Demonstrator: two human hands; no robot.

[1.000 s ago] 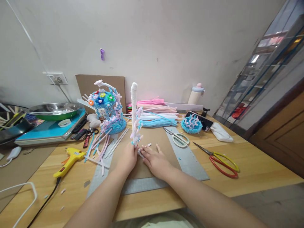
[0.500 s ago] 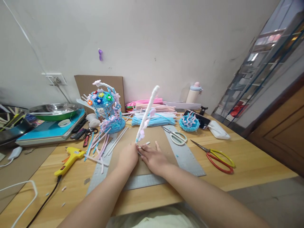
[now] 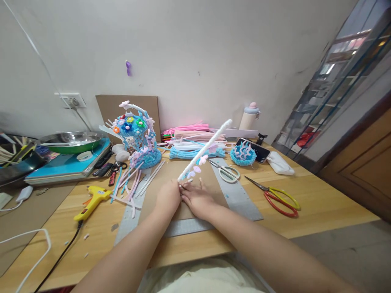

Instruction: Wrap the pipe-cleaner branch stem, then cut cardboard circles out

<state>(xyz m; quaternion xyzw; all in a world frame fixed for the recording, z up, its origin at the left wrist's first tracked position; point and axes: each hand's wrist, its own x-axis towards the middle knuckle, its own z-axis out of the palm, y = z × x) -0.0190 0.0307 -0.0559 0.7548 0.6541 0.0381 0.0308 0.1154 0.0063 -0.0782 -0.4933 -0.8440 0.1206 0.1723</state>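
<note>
My left hand (image 3: pixel 169 197) is closed around the lower end of a white fuzzy pipe-cleaner stem (image 3: pixel 205 149). The stem leans up and to the right, with pale pink and lilac flowers (image 3: pixel 195 172) and bits of blue along its lower side. My right hand (image 3: pixel 198 199) meets the left at the stem's base, its fingertips pinched there; the grip itself is partly hidden. Both hands are low over a brown cardboard sheet (image 3: pixel 214 191) on a grey cutting mat (image 3: pixel 244 205).
Left are a yellow glue gun (image 3: pixel 93 201), loose pipe cleaners (image 3: pixel 131 185) and a blue flowered pipe-cleaner piece (image 3: pixel 146 156). White-handled scissors (image 3: pixel 229 174), red-and-yellow scissors (image 3: pixel 279 199) and a round blue pipe-cleaner piece (image 3: pixel 242 154) lie right. Bundled pipe cleaners (image 3: pixel 195 152) are behind.
The white stem has tipped over to the right, its top swinging lower. Both hands stay together at its base, and the view has shifted slightly.
</note>
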